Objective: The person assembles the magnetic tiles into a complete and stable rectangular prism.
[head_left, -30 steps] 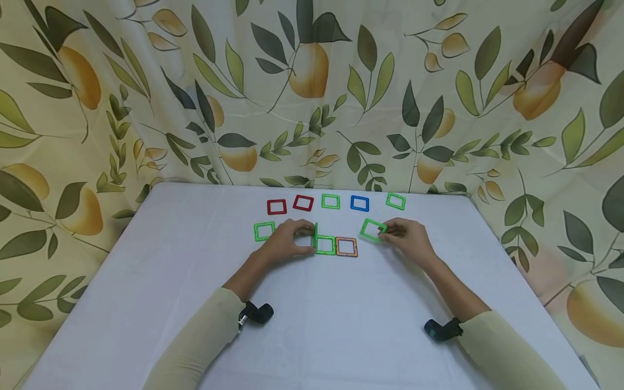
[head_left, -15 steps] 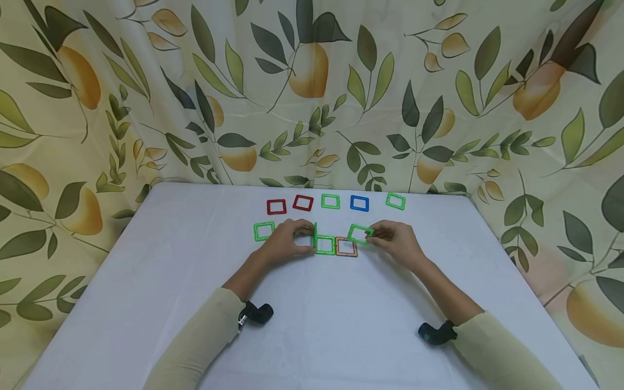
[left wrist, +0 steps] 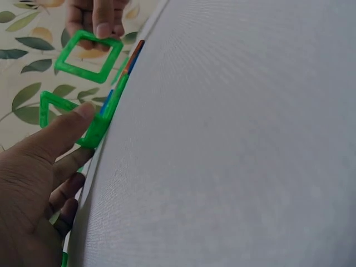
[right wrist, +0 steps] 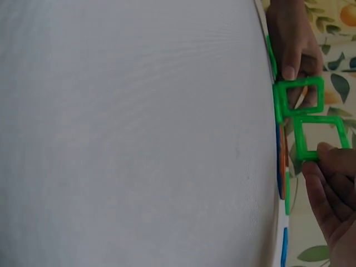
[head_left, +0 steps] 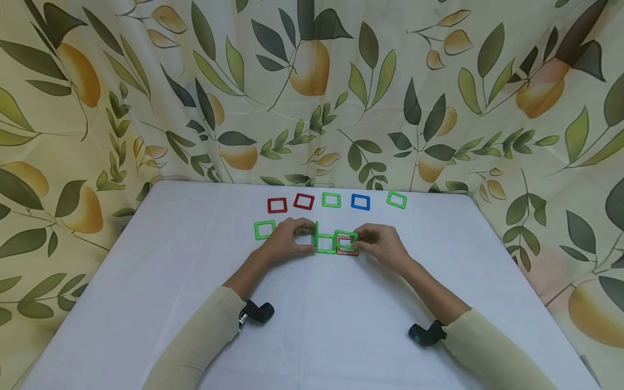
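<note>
My left hand (head_left: 287, 238) grips a green square frame tile (head_left: 316, 233) standing upright, thumb on one side as the left wrist view shows. It rises from the left edge of a green tile (head_left: 325, 252) lying flat on the table. Against that one's right side lies an orange square tile (head_left: 348, 254). Another green square tile (right wrist: 299, 139) is pinched at its edge between the thumb and fingers of my right hand (head_left: 385, 244). In the head view this pinched tile overlaps the orange one; in the right wrist view it sits raised off the white cloth.
A row along the table's back holds two red tiles (head_left: 277, 205) (head_left: 304, 202), a green tile (head_left: 331, 206), a blue tile (head_left: 361, 208) and a tilted green tile (head_left: 397, 206). One more green tile (head_left: 258, 231) lies left of my left hand. A patterned curtain (head_left: 312, 108) hangs behind.
My right hand has moved left with its green tile, from beside the orange tile to above it. The left hand and the upright tile have stayed in place.
</note>
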`<state>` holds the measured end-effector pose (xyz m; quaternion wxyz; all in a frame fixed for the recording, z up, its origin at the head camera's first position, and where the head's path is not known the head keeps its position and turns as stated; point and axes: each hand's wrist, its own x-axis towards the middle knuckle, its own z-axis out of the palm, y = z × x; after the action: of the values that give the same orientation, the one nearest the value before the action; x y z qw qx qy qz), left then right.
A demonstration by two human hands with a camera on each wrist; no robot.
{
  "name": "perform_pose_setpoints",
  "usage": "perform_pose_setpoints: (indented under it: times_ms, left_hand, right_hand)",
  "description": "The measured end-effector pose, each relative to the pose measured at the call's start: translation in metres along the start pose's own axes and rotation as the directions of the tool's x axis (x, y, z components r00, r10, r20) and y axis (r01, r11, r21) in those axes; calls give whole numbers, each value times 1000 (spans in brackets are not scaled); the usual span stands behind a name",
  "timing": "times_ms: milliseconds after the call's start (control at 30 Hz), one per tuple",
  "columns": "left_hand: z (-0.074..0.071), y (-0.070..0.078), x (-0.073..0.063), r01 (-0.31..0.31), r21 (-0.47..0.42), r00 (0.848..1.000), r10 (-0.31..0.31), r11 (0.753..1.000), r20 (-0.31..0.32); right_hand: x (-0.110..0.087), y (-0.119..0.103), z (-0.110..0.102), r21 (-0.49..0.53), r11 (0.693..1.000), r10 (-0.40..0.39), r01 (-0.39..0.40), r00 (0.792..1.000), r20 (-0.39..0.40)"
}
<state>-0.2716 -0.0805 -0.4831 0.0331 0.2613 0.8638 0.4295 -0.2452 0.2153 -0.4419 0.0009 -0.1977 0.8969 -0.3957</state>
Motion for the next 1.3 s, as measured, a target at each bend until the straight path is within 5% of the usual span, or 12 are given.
perform_pose_setpoints:
  times_ms: [1300]
  left_hand:
    - [2,-3,-1,13,3,1000,-13,1000,-9]
  right_hand:
    - [12,-12,28,35,999,-44,42,995,85]
